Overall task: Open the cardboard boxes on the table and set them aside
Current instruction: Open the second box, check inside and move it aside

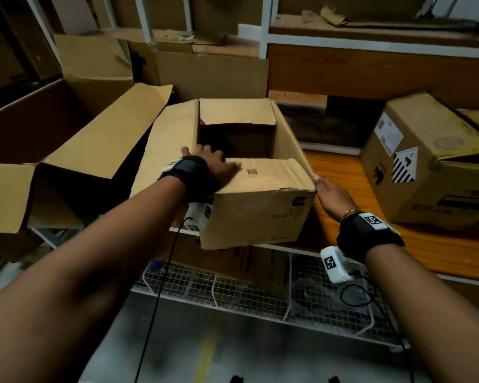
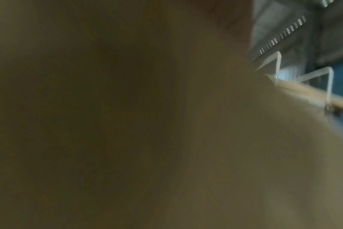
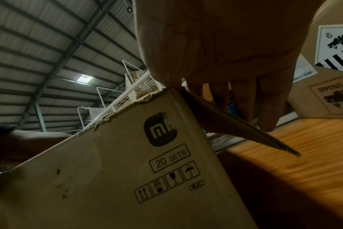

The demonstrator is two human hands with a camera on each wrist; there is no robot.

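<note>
An opened cardboard box with a printed logo stands at the table's front edge, overhanging it. My left hand lies flat on the box's near flap, fingers spread toward the dark opening. My right hand is at the near end of the right flap, which leans outward. In the right wrist view the thumb sits at the box corner and the fingers run down the flap's outer face, pinching it. The left wrist view is blurred cardboard.
A large opened box lies to the left with its flaps spread. A taped box with a striped hazard label stands on the wooden table to the right. Wire baskets hang below the table edge. Shelves with cardboard stand behind.
</note>
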